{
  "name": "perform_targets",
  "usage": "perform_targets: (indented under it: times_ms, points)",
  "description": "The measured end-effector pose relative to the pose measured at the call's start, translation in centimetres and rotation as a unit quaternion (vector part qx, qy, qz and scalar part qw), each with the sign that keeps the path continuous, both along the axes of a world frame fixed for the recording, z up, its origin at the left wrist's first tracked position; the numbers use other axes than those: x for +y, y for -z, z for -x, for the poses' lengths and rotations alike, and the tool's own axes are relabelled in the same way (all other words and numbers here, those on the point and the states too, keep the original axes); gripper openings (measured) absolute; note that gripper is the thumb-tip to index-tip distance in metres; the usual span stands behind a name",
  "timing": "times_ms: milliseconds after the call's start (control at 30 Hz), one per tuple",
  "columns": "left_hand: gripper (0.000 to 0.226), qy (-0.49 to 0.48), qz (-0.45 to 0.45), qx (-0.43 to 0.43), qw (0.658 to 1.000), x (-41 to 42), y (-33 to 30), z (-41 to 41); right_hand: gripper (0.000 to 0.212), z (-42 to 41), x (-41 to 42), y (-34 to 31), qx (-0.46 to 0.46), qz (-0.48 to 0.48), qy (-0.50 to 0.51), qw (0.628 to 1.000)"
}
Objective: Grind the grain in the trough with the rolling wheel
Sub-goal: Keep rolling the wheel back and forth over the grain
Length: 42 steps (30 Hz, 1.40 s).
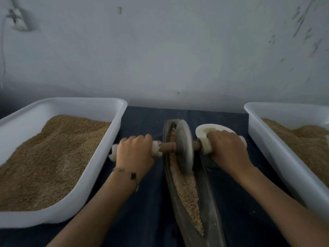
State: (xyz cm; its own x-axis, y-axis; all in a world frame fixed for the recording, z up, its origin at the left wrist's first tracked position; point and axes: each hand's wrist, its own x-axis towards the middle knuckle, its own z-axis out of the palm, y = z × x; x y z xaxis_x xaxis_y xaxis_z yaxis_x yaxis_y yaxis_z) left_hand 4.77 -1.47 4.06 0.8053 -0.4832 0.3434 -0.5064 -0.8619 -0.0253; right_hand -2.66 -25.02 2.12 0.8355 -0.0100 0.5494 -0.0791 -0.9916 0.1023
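A long narrow metal trough (pixel 208 207) runs away from me down the middle of the dark cloth. Tan grain (pixel 187 189) lies along its groove. A grey rolling wheel (pixel 184 147) stands upright in the groove toward the far end, blurred. A wooden axle (pixel 168 146) passes through it, with white padded grips at both ends. My left hand (pixel 134 151) grips the left padded end. My right hand (pixel 227 148) grips the right padded end.
A large white tub (pixel 105 154) heaped with brown grain sits to the left of the trough. A second white tub (pixel 270 150) with grain sits at the right. A white scoop-like dish (pixel 211 128) lies behind my right hand. A pale wall rises just beyond.
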Motion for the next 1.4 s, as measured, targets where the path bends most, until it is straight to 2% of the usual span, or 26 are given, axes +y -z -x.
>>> perform_targets:
  times_ms: [100,200,267,400,500,600,667,733,900,1033,1100,1200,1267,1333,1400]
  points:
    - [0.029,0.053,0.008,-0.012,0.999,2.5,0.2,4.4,0.037,5.3,0.6,0.5,-0.046,-0.007,-0.029,0.999]
    - [0.036,0.125,0.056,-0.064,0.988,4.5,0.0,7.6,0.042,9.0,0.6,0.6,-0.034,0.001,-0.032,0.999]
    - [0.035,0.129,0.050,-0.072,0.988,4.9,0.0,7.9,0.041,9.8,0.5,0.3,-0.031,0.002,-0.051,0.998]
    - [0.037,0.082,0.028,-0.009,0.996,3.5,0.7,5.2,0.041,7.1,0.7,-0.2,-0.008,0.003,-0.040,0.999]
    - [0.025,0.010,0.016,-0.023,1.000,1.6,1.3,1.3,0.030,2.3,0.0,-0.5,0.062,0.026,0.049,0.997]
    - [0.026,-0.018,0.027,-0.046,0.998,-0.1,1.1,-1.6,0.017,-1.6,-1.0,-0.2,0.094,-0.018,0.073,0.993]
    - [0.025,-0.026,0.016,-0.062,0.998,-0.9,0.7,-2.1,0.014,-2.5,-1.4,0.1,0.083,-0.038,0.075,0.993]
    - [0.025,-0.017,0.005,-0.061,0.998,-0.9,0.3,-1.7,0.019,-1.9,-1.4,0.3,0.067,-0.045,0.065,0.995]
    - [0.034,0.066,0.038,-0.044,0.996,2.4,-0.1,4.3,0.039,4.7,0.2,1.2,-0.014,-0.013,-0.002,1.000]
    - [0.033,0.104,0.059,-0.093,0.988,4.9,0.1,7.7,0.040,8.9,0.8,0.6,-0.039,0.012,-0.036,0.999]
    - [0.032,0.103,0.049,-0.098,0.989,5.0,0.4,7.5,0.043,9.3,0.7,0.0,-0.028,0.015,-0.052,0.998]
    - [0.034,0.091,0.041,-0.033,0.994,3.8,1.0,5.3,0.041,7.8,0.4,-0.3,-0.008,0.024,-0.077,0.997]
    - [0.027,0.043,0.033,0.000,0.999,3.0,1.6,2.8,0.037,5.4,0.1,-0.7,0.019,0.025,-0.073,0.997]
    - [0.026,0.010,0.035,-0.028,0.999,1.9,1.9,0.7,0.024,1.9,-0.5,-1.2,0.088,-0.001,-0.006,0.996]
    - [0.031,0.017,0.038,-0.078,0.996,0.2,1.3,-1.0,0.007,-1.6,-1.4,-1.2,0.151,-0.083,0.066,0.983]
